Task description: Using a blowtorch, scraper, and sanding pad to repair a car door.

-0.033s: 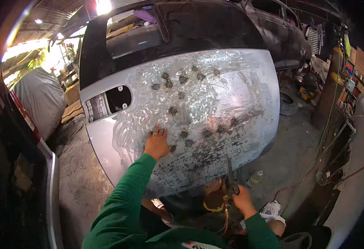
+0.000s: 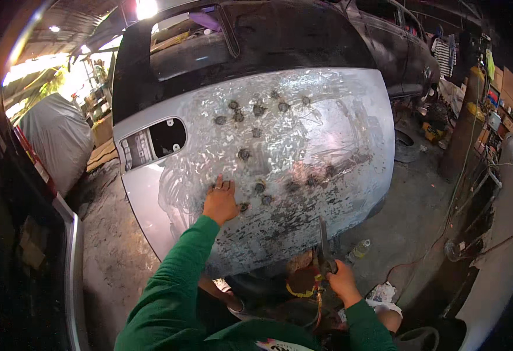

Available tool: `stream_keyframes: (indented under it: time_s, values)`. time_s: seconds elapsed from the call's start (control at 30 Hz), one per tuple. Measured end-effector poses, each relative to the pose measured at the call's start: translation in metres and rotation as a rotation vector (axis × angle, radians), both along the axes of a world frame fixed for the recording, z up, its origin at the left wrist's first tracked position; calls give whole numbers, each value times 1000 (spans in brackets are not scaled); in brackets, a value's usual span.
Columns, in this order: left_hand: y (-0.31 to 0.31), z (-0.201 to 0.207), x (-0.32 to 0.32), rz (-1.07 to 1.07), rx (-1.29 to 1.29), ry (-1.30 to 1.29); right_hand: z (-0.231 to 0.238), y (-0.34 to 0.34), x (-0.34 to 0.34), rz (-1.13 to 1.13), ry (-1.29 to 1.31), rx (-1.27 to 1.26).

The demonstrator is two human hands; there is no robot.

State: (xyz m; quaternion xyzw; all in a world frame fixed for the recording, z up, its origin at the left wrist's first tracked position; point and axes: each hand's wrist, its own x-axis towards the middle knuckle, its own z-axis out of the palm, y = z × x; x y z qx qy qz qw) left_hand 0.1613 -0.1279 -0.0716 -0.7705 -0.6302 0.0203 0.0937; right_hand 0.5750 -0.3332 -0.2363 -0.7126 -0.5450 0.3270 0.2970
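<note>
A silver car door [image 2: 338, 140] stands tilted in front of me, its paint sanded to bare, mottled metal with several dark round spots. My left hand [image 2: 221, 202] rests on the door's lower left area, palm down, fingers apart, holding nothing. At the lower right, my right hand [image 2: 344, 281] is closed round a dark hand tool [image 2: 325, 251] with a long narrow metal end pointing up. Brass-coloured fittings and a hose [image 2: 319, 307] hang below that tool. Its tip shows in front of the door's lower part; whether it touches the metal I cannot tell.
A clear bottle [image 2: 360, 251] stands on the floor right of the tool. A tyre [image 2: 405, 145] lies beyond the door's right edge, near a tall dark cylinder [image 2: 464, 126]. At left is a grey-covered object [image 2: 57, 140]. A dark car [image 2: 394, 47] stands behind.
</note>
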Motion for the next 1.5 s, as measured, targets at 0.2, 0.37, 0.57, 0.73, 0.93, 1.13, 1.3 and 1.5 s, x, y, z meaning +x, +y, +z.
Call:
stream_keyframes:
  time_s: [0.2,0.37,0.57,0.73,0.93,1.13,1.3,1.5]
  values:
    - [6,-13,-9,34,103,15,2,1,-1,29,-95,1]
    - [-7,-16,3,54,133,44,34,-8,-21,30,-27,-150]
    - [3,-11,40,113,40,111,6,-8,2,130,-212,-71]
    - [2,-13,26,35,64,77,17,-15,-11,121,-188,-37]
    - [11,-13,43,149,9,192,21,-20,-9,162,-158,29]
    - [19,-12,45,162,-14,147,41,-21,-10,93,-134,-74]
    - [14,-5,69,81,-14,82,33,-30,7,76,-142,-29]
    - [19,6,76,169,-120,140,34,-35,6,73,-113,-84]
